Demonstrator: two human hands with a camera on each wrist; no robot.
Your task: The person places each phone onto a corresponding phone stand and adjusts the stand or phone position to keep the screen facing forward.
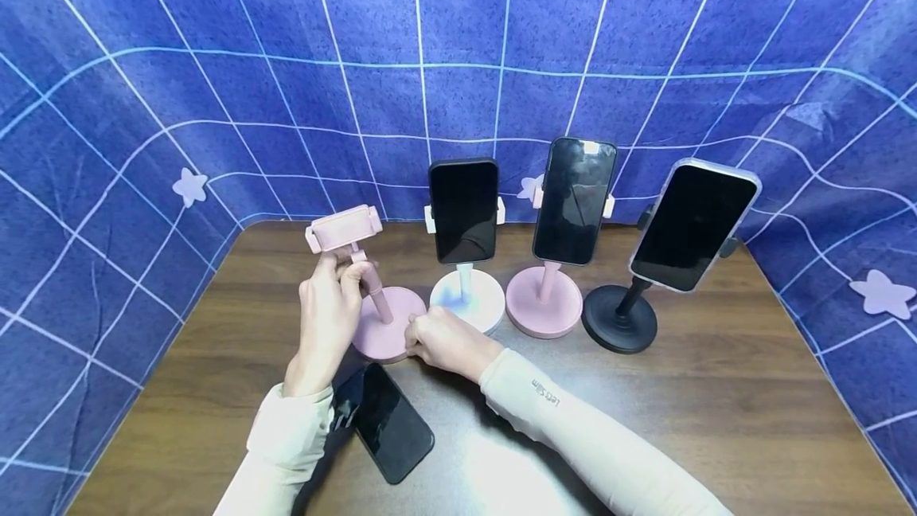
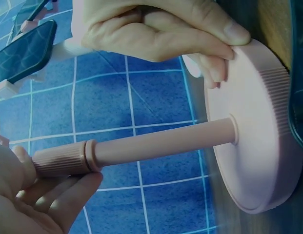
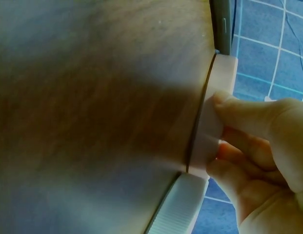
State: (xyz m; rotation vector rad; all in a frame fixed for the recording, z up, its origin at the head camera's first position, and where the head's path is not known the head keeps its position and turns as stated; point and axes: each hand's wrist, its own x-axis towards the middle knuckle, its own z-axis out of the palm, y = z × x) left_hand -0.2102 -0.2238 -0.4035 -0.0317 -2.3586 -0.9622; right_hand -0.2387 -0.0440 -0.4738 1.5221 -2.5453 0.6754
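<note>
A pink phone stand [image 1: 377, 301] stands upright at the left of the row, its phone holder [image 1: 344, 229] holding nothing. My left hand [image 1: 328, 313] grips the upper stem just below that holder; in the left wrist view its fingers wrap the ribbed collar [image 2: 63, 160]. My right hand [image 1: 453, 341] pinches the near right rim of the round base [image 1: 376, 341]. In the right wrist view, thumb and fingers meet the base's side wall [image 3: 207, 129]. A loose black phone [image 1: 394, 424] lies face up on the table, in front of the stand.
To the right stand a white stand [image 1: 483, 305] with a dark phone [image 1: 464, 209], another pink stand [image 1: 544, 317] with a phone [image 1: 575, 201], and a black stand [image 1: 619, 333] with a light-cased phone [image 1: 695, 225]. Blue gridded cloth [image 1: 458, 102] rises behind the wooden table [image 1: 716, 404].
</note>
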